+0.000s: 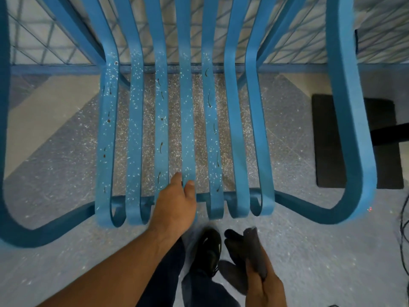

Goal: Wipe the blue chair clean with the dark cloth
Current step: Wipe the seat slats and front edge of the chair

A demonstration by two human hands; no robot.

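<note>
In the head view, one blue chair (238,129) is seen from above, standing on a grey speckled floor (66,162) directly in front of the person and filling most of the picture. Seven curved seat slats can be counted, framed by two broad looped arms, one on each side. The five slats on the left are sprinkled with white specks and marked with short dark brown streaks, while the two on the right look plainly cleaner. Two hands are visible. The left hand (174,207) is laid over the front edge of the seat, its thumb and fingers curled round the front end of the middle slat. The right hand (265,289) is held low at the bottom right, well apart from the chair, with its fingers closed round one dark cloth (255,249), which is bunched and stands up out of the grip. One black shoe (209,247) and a dark trouser leg (168,273) are seen between the hands. One black mat (327,140) lies on the floor beyond the right arm, and thin cables (404,240) run along the right edge.
</note>
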